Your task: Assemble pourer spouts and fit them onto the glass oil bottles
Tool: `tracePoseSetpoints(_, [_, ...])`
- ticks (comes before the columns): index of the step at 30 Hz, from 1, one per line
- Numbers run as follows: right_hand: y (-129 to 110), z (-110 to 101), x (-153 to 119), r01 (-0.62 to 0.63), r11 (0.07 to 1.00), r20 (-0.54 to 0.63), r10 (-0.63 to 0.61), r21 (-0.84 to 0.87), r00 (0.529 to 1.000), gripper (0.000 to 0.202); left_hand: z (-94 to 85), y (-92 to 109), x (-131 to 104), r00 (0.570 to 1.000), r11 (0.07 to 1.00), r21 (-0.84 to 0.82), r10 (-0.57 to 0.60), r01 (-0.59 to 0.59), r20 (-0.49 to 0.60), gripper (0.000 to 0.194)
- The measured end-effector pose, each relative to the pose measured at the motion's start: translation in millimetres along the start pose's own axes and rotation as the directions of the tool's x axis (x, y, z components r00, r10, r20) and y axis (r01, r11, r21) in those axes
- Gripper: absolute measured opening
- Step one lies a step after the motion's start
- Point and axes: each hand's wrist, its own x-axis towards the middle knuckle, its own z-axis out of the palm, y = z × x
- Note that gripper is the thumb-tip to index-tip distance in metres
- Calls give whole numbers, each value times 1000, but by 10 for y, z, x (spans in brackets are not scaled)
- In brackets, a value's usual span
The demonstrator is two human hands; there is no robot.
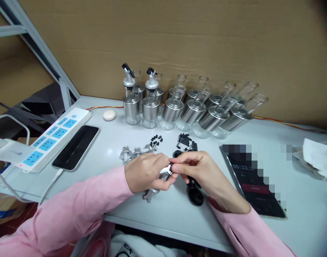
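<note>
My left hand (150,170) is closed around a silver pourer spout (165,170), which the fingers mostly hide. Fingertips of my right hand (197,167) pinch a small black piece (171,165) against the end of that spout. Silver pourer parts (136,152) lie behind my left hand, and another silver part (150,194) lies in front of it. Under and beside my right hand are round black stoppers (195,195). Tiny black caps (156,140) and a pile of black strips (184,140) lie farther back.
Several glass bottles with steel sleeves (172,110) stand along the cardboard wall; two carry pourers (152,84). A power strip (55,139), a phone (76,148) and a round white object (109,115) are on the left. A tablet-like device (253,182) and white paper (317,159) lie right.
</note>
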Motion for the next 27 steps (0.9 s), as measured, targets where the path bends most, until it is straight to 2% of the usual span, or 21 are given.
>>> tracePoseSetpoints(5, [27, -11, 0, 22, 996, 2, -22, -85, 1000, 22, 2, -2, -21, 999, 1000, 27, -5, 4, 46, 15])
tracePoseSetpoints(9, [53, -10, 4, 61, 994, 2, -61, -90, 998, 26, 6, 3, -33, 1000, 1000, -16, 0, 0, -8, 8])
tracePoseSetpoints(16, [57, -12, -9, 156, 987, 26, -155, -48, 988, 14, -3, 17, -28, 997, 995, -95, -14, 8, -71, 2])
tracePoseSetpoints(20, [49, 4, -20, 163, 987, 27, -163, -12, 986, 13, -15, 30, -10, 994, 989, -151, -19, 3, -105, 7])
tracePoseSetpoints(27, [33, 18, -30, 187, 982, -12, -187, -40, 982, 13, -14, 51, -6, 985, 974, -208, -118, 90, -126, 13])
